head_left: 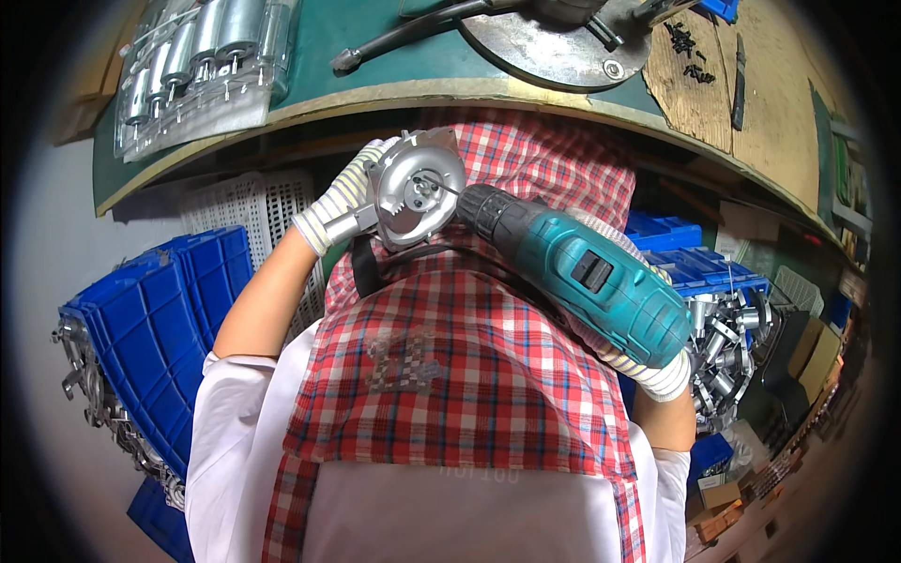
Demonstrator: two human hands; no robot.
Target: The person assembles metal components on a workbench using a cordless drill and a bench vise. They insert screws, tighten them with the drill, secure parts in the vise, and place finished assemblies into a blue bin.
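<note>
- Head view: our left hand (345,192), gloved, grasps the round metal part (409,221) by its left side, near the short tube (349,226); most fingertips are hidden behind it.
- Our right hand (664,377), gloved too, clasps the drill (610,281) from beneath; the body covers the handle and trigger, so we cannot tell whether a finger presses.
- The part sits before the apron (450,385), just short of the bench (375,70), with the drill's bit (450,190) aimed at its middle.
- We judge the part stiff, fairly light and slick where bare; the rim and tube look the surest holds, fingers clear of the bit.
- We expect the drill to be heavier, nose-heavy if held loosely, so a full grip on the handle suits it.
- Glare blurs the part's centre; we cannot tell whether the bit touches anything.
- Farther out, the metal pieces (721,352) at right overlap, and the dark rim cuts off the left pile (84,361).
</note>
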